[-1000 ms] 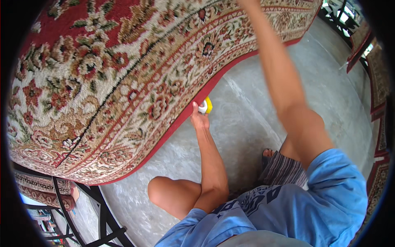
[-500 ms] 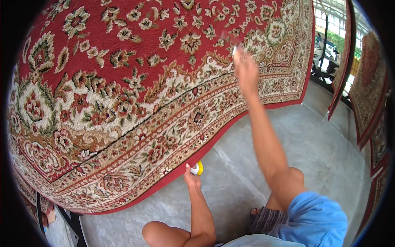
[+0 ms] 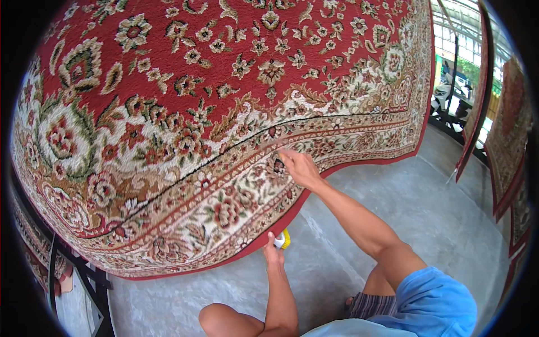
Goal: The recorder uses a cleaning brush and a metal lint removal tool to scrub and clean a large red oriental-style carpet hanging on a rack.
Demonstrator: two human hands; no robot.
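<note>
A large red rug (image 3: 241,33) with a cream and brown floral border hangs in front of me, its lower edge curving across the view. At that edge, my left hand (image 3: 274,253) is closed on a brush (image 3: 284,240) with a white body and yellow bristles; its thumb lies against the red binding. My right hand (image 3: 303,170) is in front of the patterned border, fingers closed together near the pile. Whatever is between those fingers is blurred and hidden; I cannot make it out.
Other rugs (image 3: 508,129) hang at the right. Black metal framing (image 3: 92,292) stands at the lower left, beside part of a person's foot (image 3: 65,281). Grey concrete floor (image 3: 376,191) lies below the rug. Motorbikes (image 3: 449,90) are parked beyond, at the upper right.
My right hand has come down and left from the upper right of the rug to its lower border. The left hand keeps its hold on the brush at the edge.
</note>
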